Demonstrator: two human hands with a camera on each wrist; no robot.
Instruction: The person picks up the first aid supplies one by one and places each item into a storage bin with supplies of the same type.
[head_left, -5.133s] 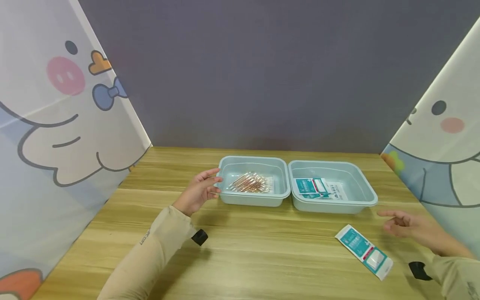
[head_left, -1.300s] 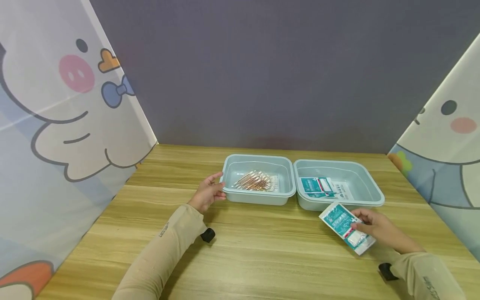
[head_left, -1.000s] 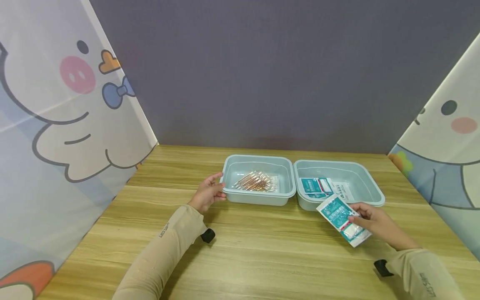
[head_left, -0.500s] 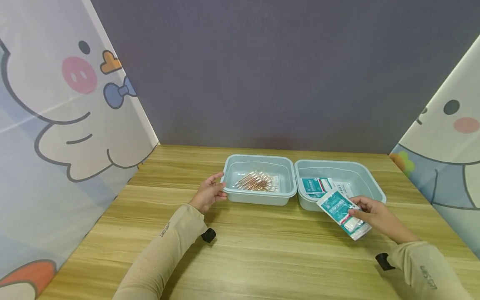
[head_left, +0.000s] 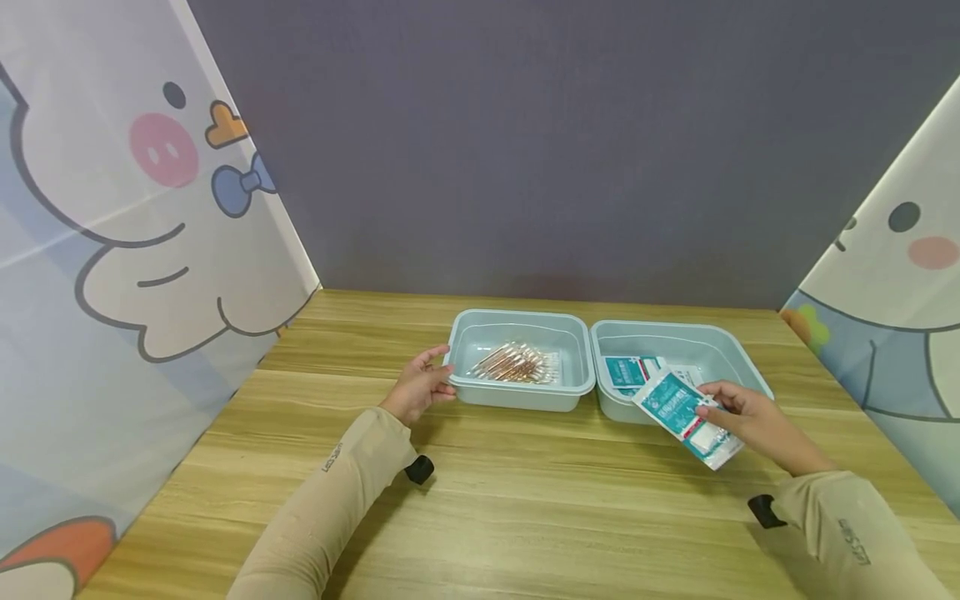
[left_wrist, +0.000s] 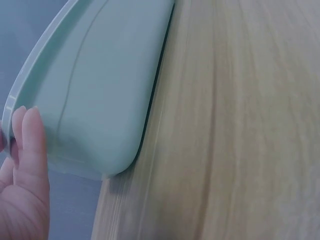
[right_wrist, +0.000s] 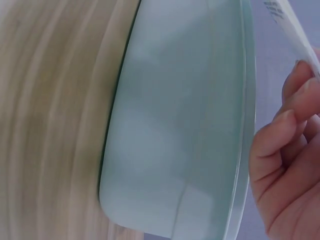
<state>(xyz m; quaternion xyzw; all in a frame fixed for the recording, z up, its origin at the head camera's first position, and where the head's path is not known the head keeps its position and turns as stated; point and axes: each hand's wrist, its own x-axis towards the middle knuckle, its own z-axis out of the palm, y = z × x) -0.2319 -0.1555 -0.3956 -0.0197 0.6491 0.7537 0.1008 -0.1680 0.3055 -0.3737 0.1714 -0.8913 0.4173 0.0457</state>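
Note:
My right hand (head_left: 757,423) pinches a flat teal-and-white sealed packet (head_left: 672,402) between thumb and fingers. The packet is tilted and overlaps the front rim of the right pale-blue plastic tub (head_left: 701,342). In the right wrist view, the packet's edge (right_wrist: 295,30) shows at the upper right, with curled fingertips beside the tub wall (right_wrist: 165,125). My left hand (head_left: 420,385) holds the left tub (head_left: 517,400) at its left rim. The left wrist view shows its fingers (left_wrist: 32,135) against the outer wall (left_wrist: 105,90), just under the rim.
Inside the left tub lies a pile of slim brown swab-like sticks (head_left: 513,362) in clear wrapping. Similar teal packets (head_left: 630,371) lie in the right tub. Both tubs stand side by side on the wooden table (head_left: 525,500), before a dark grey partition (head_left: 525,150).
The packet lay on the table at front right; my right hand has picked it up and carried it left and forward to the right tub's front rim. My left hand stays at the left tub.

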